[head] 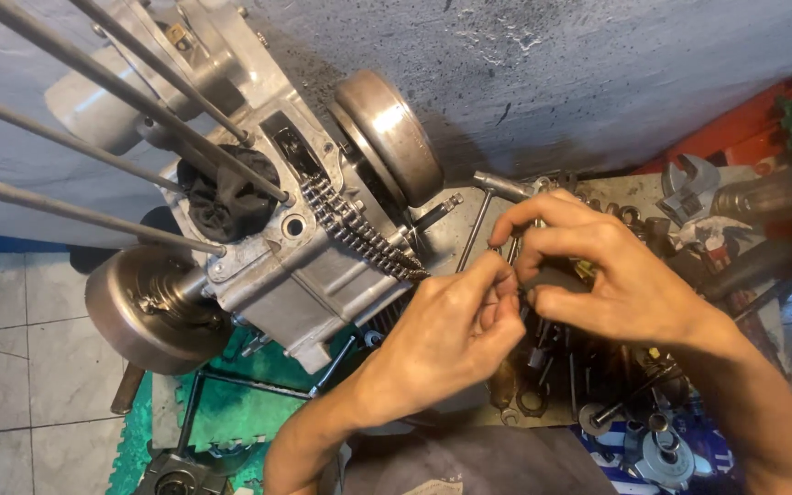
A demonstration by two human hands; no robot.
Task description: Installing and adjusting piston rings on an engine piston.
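From the head view, the person's left hand [446,335] and right hand [611,275] meet over the cluttered desk [469,234], fingertips almost touching. The left hand's thumb and forefinger are pinched together around something very small and dark; the piece itself is too tiny to identify, though it sits right at the meeting point of the two hands, just beside the lower end of the dark metal timing chain [359,234]. The right hand's fingers curl inward, thumb and forefinger closed toward the same spot, so both hands seem to share the grip; I cannot tell which one bears the piece more.

The chain runs diagonally, its long axis going from the opening in the bare grey aluminium engine case [295,247] down and rightward to the left fingertips. So the chain lies up and to the left of the fingers, and the left hand is the nearer one.

A black rag [226,202] is stuffed into the cylinder bore, with four long steel studs [139,96] rising toward the camera. A round steel flywheel [391,137] sits on the far side of the case, a clutch drum [144,312] on the near side. A T-handle wrench [492,202] lies beyond the hands, and loose sockets and washers [634,431] lie beneath the right wrist. An adjustable spanner [694,183] rests further right.
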